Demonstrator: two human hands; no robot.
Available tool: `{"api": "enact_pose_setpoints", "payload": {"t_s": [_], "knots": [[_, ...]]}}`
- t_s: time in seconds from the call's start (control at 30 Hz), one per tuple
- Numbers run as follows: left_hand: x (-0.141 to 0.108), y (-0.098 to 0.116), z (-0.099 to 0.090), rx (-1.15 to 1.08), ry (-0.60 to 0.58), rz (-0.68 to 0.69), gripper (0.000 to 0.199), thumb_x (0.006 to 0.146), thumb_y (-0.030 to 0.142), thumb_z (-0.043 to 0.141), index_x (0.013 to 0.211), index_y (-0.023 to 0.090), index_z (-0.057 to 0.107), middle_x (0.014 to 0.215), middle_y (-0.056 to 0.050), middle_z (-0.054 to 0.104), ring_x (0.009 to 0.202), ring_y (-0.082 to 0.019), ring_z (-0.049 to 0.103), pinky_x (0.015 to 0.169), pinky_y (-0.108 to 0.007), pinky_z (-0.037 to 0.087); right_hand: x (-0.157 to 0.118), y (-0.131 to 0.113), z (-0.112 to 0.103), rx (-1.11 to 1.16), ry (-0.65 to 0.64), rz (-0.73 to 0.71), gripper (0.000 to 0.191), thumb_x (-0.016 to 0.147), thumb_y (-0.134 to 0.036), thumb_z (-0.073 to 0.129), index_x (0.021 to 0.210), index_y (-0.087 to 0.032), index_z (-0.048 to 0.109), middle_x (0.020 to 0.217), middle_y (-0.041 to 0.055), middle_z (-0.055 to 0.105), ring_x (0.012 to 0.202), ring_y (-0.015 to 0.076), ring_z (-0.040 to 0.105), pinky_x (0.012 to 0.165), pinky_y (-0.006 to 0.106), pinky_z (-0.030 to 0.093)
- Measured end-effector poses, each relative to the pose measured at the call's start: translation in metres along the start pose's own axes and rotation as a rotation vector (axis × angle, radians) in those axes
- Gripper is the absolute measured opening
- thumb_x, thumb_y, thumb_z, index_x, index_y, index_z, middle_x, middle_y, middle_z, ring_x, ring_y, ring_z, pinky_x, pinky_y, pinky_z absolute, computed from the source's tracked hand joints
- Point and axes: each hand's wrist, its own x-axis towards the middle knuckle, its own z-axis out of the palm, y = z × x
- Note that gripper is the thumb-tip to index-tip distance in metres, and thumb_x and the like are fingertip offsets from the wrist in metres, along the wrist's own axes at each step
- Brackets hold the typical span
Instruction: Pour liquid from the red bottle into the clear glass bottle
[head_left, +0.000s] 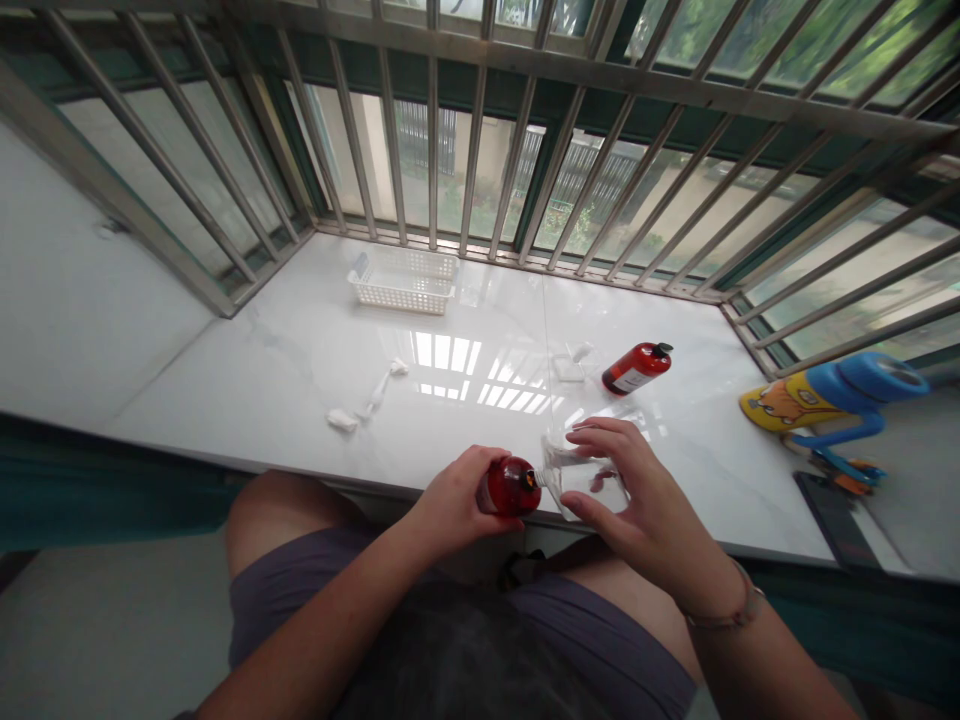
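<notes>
The red bottle point(510, 487) is gripped in the left hand point(450, 503), with the fingers closed around its body, and it is held almost level over the front edge of the white marble-look bench point(247, 390). The right hand point(649, 490) is curved around a clear container point(589, 483), with the fingers laid over the top and the thumb placed below. The narrow neck of the bottle is brought against the end of the container, though whether it enters the opening cannot be told. A beaded bracelet point(724, 612) is worn on the right wrist, and dark shorts point(322, 590) are seen below the hands. Farther along the bench, a second red bottle point(636, 368) with a white label and a black cap is laid on its side, and a small transparent square piece point(570, 365) is placed just beside it. Crumpled white tissue point(343, 420) is scattered near the middle of the bench, and a white plastic basket point(403, 280) is set towards the back, near the steel window bars point(431, 150). A blue and yellow toy point(832, 395) is placed at the far right, near a dark phone point(836, 520).
</notes>
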Motion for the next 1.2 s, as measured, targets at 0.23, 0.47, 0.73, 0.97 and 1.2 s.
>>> {"api": "enact_pose_setpoints", "payload": {"t_s": [0.23, 0.47, 0.73, 0.97, 1.2], "knots": [[-0.001, -0.0048, 0.0018, -0.008, 0.002, 0.026, 0.086, 0.065, 0.033, 0.106, 0.14, 0.03, 0.062, 0.135, -0.006, 0.067, 0.124, -0.03, 0.067, 0.109, -0.043, 0.054, 0.0001, -0.0002, -0.0005, -0.01, -0.005, -0.011, 0.05, 0.099, -0.045, 0.076, 0.143, -0.033, 0.058, 0.149, 0.0114, 0.05, 0.113, 0.026, 0.068, 0.079, 0.038, 0.066], [0.0001, -0.0046, 0.0016, -0.009, 0.002, 0.03, 0.086, 0.066, 0.035, 0.105, 0.139, 0.03, 0.062, 0.135, -0.006, 0.068, 0.124, -0.031, 0.067, 0.109, -0.044, 0.054, 0.0018, -0.0025, -0.0017, -0.034, -0.014, -0.026, 0.049, 0.098, -0.045, 0.076, 0.142, -0.032, 0.058, 0.148, 0.0125, 0.051, 0.113, 0.0271, 0.068, 0.079, 0.039, 0.067], [0.0005, -0.0062, 0.0028, -0.009, -0.004, 0.029, 0.085, 0.066, 0.035, 0.105, 0.14, 0.03, 0.062, 0.135, -0.006, 0.068, 0.123, -0.031, 0.067, 0.108, -0.044, 0.054, 0.0023, -0.004, -0.0021, -0.05, -0.024, -0.04, 0.049, 0.099, -0.044, 0.076, 0.143, -0.033, 0.058, 0.148, 0.0119, 0.051, 0.112, 0.0262, 0.068, 0.079, 0.039, 0.067], [0.0002, -0.0043, 0.0027, -0.009, -0.001, 0.031, 0.084, 0.066, 0.034, 0.105, 0.139, 0.03, 0.063, 0.135, -0.006, 0.068, 0.123, -0.03, 0.068, 0.107, -0.043, 0.055, 0.0035, -0.0061, -0.0022, -0.056, -0.033, -0.04, 0.049, 0.099, -0.045, 0.076, 0.142, -0.033, 0.059, 0.148, 0.0122, 0.051, 0.11, 0.0262, 0.068, 0.079, 0.04, 0.067], [-0.0003, -0.0062, 0.004, -0.003, 0.005, 0.033, 0.085, 0.066, 0.035, 0.105, 0.139, 0.03, 0.062, 0.135, -0.006, 0.068, 0.123, -0.03, 0.068, 0.107, -0.044, 0.055, 0.0054, -0.0092, -0.0026, -0.06, -0.032, -0.056, 0.048, 0.098, -0.045, 0.077, 0.141, -0.032, 0.06, 0.146, 0.0129, 0.054, 0.107, 0.0262, 0.07, 0.075, 0.039, 0.068]]}}
